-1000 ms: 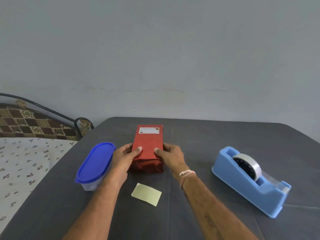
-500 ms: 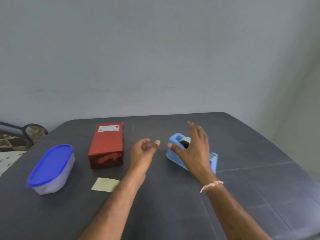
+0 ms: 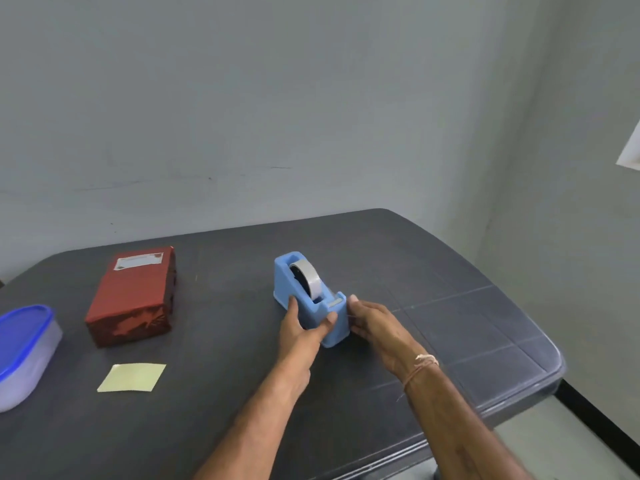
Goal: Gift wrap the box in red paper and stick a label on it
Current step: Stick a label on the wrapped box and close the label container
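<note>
The box wrapped in red paper [image 3: 133, 296] lies on the dark table [image 3: 433, 271] at the left, with a white label [image 3: 138, 261] stuck on its far top end. Nothing touches it. To its right stands a blue tape dispenser [image 3: 308, 296] holding a roll of clear tape. My left hand [image 3: 301, 330] grips the dispenser's near left side, thumb across its front. My right hand [image 3: 372, 322] holds its near right side, fingers curled against it.
A yellow backing paper [image 3: 133, 376] lies flat in front of the box. A clear container with a blue lid [image 3: 22, 348] sits at the far left edge. The table's right edge and rounded corner [image 3: 550, 358] are close to my right arm.
Both hands let go of the red box, moved right and took hold of the tape dispenser. The view has swung to the right.
</note>
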`<state>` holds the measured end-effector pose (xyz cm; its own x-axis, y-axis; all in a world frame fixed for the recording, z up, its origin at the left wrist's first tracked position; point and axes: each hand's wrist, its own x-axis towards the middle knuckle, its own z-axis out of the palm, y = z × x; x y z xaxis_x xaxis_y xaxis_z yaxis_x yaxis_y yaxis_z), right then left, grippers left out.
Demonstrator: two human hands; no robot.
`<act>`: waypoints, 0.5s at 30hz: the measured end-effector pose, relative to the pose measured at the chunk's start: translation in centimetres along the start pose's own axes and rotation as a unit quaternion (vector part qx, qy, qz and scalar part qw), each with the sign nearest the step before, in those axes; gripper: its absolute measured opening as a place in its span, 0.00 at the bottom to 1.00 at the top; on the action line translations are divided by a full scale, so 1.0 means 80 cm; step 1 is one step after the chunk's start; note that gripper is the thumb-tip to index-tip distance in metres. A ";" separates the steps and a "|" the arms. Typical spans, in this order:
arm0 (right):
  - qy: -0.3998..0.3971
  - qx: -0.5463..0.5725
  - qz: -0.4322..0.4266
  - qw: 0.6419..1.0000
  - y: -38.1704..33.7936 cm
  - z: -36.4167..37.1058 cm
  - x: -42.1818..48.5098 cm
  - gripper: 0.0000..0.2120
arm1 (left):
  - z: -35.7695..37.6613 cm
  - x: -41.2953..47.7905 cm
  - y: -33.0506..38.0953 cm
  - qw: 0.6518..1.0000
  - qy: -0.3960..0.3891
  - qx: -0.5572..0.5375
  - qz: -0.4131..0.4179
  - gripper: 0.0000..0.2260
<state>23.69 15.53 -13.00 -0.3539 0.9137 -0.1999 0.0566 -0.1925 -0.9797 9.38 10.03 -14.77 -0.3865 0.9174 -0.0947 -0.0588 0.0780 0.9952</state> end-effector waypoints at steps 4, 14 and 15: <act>-0.001 0.013 -0.013 1.000 0.005 -0.005 -0.005 0.15 | 0.007 0.003 -0.001 1.000 -0.022 -0.017 0.010 0.43; 0.111 0.023 -0.024 0.993 -0.007 -0.130 -0.054 0.12 | 0.148 0.000 -0.008 0.993 -0.116 -0.028 0.019 0.35; 0.125 0.023 -0.024 0.992 -0.009 -0.146 -0.059 0.12 | 0.168 0.000 -0.010 0.992 -0.122 -0.026 0.021 0.35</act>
<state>36.24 15.55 -11.58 -0.1126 0.9812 -0.1569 -0.0003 -0.1580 -0.9874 21.77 15.23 -15.28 -0.1562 0.9869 -0.0392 -0.0980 0.0240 0.9949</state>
